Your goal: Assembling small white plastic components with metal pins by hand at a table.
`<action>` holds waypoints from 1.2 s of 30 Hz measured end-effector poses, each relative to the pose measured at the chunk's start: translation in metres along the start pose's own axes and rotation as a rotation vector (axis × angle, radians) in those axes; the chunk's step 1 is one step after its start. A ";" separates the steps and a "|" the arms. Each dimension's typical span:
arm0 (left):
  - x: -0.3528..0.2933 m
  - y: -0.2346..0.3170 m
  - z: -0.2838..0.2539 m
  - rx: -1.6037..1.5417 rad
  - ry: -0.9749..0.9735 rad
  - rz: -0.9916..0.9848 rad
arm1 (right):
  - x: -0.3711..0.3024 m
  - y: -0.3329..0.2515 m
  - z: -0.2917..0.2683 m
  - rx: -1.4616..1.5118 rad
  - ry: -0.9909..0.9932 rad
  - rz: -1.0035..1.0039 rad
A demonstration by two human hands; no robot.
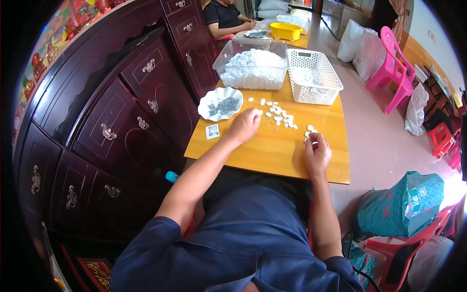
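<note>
My left hand (244, 126) is closed in a pinch, with a small white plastic piece (260, 112) at its fingertips. Over the table's right side, my right hand (319, 153) has its fingers curled together, and a bit of white shows between them. Beside those fingers lie a few more white pieces (310, 128). A loose spread of white pieces (281, 116) covers the middle of the wooden table (233, 155). To the left of it stands a scalloped white dish (204, 111) holding small grey parts, too small to make out.
At the table's far side stand a clear bin (224, 65) heaped with white pieces and a white perforated basket (318, 95). A small printed card (212, 131) lies near the left edge. Dark cabinets (121, 112) line the left. Another person (226, 19) sits beyond, near a yellow tub (285, 32).
</note>
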State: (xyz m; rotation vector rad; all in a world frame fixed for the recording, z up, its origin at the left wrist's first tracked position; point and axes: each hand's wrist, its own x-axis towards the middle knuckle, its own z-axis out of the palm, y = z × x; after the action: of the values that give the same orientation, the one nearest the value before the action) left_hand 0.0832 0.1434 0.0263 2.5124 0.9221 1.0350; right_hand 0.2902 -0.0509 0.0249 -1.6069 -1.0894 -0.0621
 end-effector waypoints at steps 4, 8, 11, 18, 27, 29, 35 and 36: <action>-0.004 -0.025 -0.015 -0.010 0.033 -0.049 | 0.000 0.005 0.002 0.005 0.007 -0.043; -0.010 -0.038 -0.014 0.069 -0.018 -0.106 | 0.001 0.006 0.002 0.003 -0.017 -0.033; -0.006 -0.035 -0.008 0.124 -0.035 -0.064 | 0.000 0.007 0.002 -0.016 -0.026 -0.033; -0.003 -0.028 -0.004 0.235 -0.089 -0.032 | 0.000 0.002 0.004 0.006 -0.035 -0.030; -0.020 0.005 -0.012 0.196 -0.145 -0.064 | -0.002 0.002 0.002 0.000 -0.039 -0.037; -0.022 0.005 -0.012 0.171 -0.126 -0.069 | 0.000 0.002 0.002 -0.007 -0.046 -0.036; -0.024 0.010 -0.016 0.121 -0.096 -0.064 | 0.000 -0.001 0.001 0.007 -0.051 -0.030; -0.024 0.011 -0.016 0.135 -0.123 -0.058 | -0.001 -0.001 0.000 0.010 -0.054 -0.028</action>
State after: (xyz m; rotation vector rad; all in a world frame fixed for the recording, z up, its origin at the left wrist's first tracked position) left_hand 0.0636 0.1201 0.0301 2.6077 1.0540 0.8156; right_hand 0.2890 -0.0512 0.0249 -1.5927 -1.1525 -0.0322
